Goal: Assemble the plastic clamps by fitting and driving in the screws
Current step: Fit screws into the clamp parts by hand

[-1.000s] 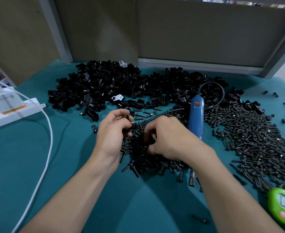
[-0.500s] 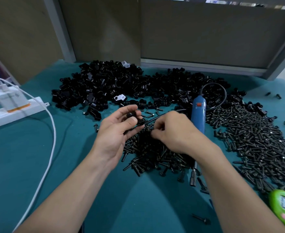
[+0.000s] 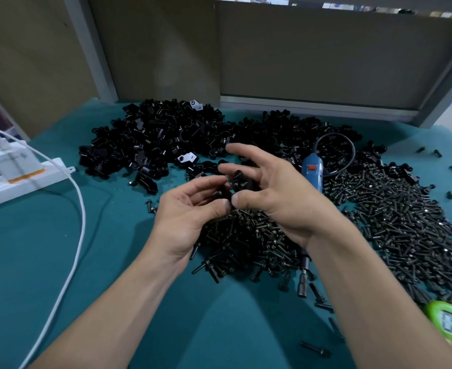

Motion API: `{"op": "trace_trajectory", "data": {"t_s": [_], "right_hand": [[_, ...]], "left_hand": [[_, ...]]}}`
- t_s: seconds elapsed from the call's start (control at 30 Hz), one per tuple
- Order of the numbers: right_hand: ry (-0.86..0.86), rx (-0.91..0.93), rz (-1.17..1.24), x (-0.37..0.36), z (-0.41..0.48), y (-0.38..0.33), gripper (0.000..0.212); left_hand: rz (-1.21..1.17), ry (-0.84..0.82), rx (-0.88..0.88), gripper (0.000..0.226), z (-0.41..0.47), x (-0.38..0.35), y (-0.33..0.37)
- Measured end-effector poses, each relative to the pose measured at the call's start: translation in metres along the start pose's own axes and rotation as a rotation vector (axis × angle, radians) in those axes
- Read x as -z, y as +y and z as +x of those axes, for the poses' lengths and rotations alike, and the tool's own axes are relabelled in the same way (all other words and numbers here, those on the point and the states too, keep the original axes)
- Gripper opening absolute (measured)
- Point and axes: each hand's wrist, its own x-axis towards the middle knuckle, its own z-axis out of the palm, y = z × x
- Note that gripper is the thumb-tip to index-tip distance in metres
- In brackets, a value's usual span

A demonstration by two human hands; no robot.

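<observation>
Above the table's [image 3: 59, 262] middle, a clamp [image 3: 238, 181] is pinched in the curled left hand [image 3: 190, 209] beside the splayed right hand [image 3: 281, 201], whose hold cannot be told; the fitting step seems in hand, and the blue driver [image 3: 311, 171] is needed next.

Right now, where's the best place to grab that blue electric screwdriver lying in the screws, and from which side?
Grip the electric screwdriver round its blue barrel, just below the orange switch, with the right hand coming down from above on its right. It lies flat among the screws, socket tip toward you, cord looping off the far end; the barrel is its thickest, least buried part.
</observation>
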Motion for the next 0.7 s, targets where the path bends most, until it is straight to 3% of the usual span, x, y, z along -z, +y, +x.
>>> {"op": "trace_trajectory", "data": {"t_s": [0.07, 0.27, 0.43, 0.57, 0.7], "right_hand": [[-0.062, -0.015, 0.120, -0.006, 0.000, 0.002, 0.086], [-0.060, -0.054, 0.264, -0.025, 0.002, 0.002, 0.079], [0.034, -0.111, 0.326, -0.032, 0.000, 0.000, 0.037], [0.080, -0.121, 0.401, -0.035, 0.002, 0.002, 0.042], [0.113, -0.092, 0.424, -0.026, 0.005, 0.004, 0.032]], "left_hand": [[-0.031, -0.020, 0.002, 0.042, -0.001, -0.002, 0.001], [0.014, 0.026, -0.113, 0.040, -0.004, -0.004, -0.001], [0.041, 0.010, -0.143, 0.042, -0.006, -0.007, 0.000], [0.007, 0.041, -0.106, 0.035, -0.006, -0.009, 0.000], [-0.154, 0.086, 0.000, 0.035, -0.001, -0.006, 0.001]]}}
